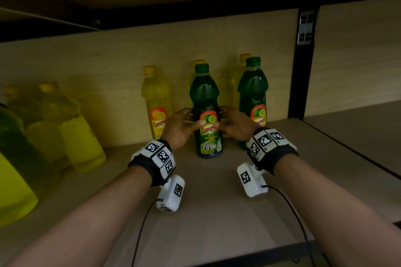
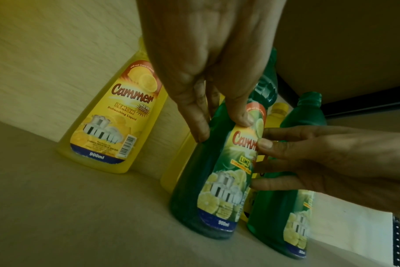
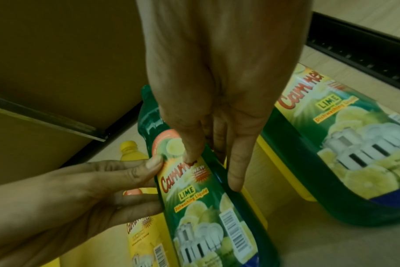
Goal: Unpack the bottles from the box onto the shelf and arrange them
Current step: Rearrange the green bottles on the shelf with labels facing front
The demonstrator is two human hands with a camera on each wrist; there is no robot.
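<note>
Between left hand (image 1: pixel 181 126) and right hand (image 1: pixel 234 123), green bottle (image 1: pixel 207 112) stands gripped.

Head view looks down the shelf (image 1: pixel 217 201) — both wrist views, perhaps tilted, close in.

At frame centre a green plastic lime bottle (image 1: pixel 207 112) stands upright on the pale wooden shelf (image 1: pixel 217 212), the left hand (image 1: pixel 181 127) and right hand (image 1: pixel 235 123) gripping its sides. A second green bottle (image 1: pixel 252 102) stands right of it, a yellow plastic lemon bottle (image 1: pixel 155 102) left and farther back.
</note>
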